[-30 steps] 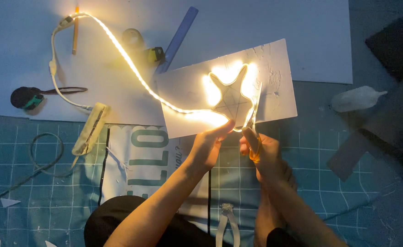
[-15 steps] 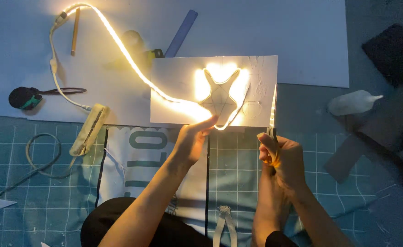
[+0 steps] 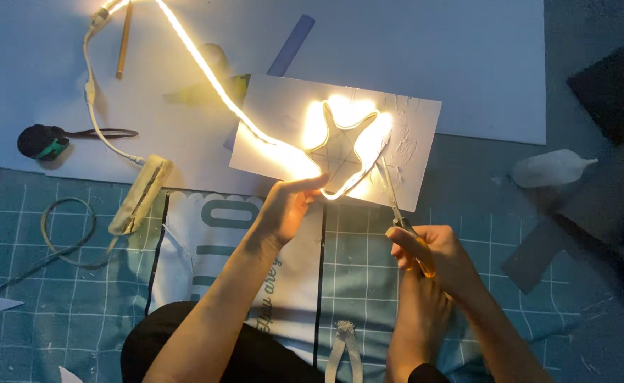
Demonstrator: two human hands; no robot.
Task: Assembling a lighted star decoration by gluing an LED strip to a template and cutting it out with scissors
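A white rectangular board (image 3: 418, 142) lies flat with a star outline on it. A glowing LED strip (image 3: 205, 71) runs from the top left down onto the board and bends around the star shape (image 3: 340, 138). My left hand (image 3: 283, 209) presses the strip at the board's near edge, fingers pointing right. My right hand (image 3: 432, 252) grips orange-handled scissors (image 3: 397, 206). Their blades point up toward the strip's lit end at the star's right side.
A large white sheet (image 3: 432, 57) covers the back over a green gridded cutting mat (image 3: 64, 305). A pencil (image 3: 123, 42), blue ruler (image 3: 291, 46), power adapter (image 3: 140, 195), dark round tool (image 3: 39, 140), a white bottle (image 3: 549, 169) and dark scraps (image 3: 610, 85) lie around.
The board has been turned and now sits more level. My right hand drew back from the star, then brought the scissors' tips up to the strip's end. My left hand stays on the strip.
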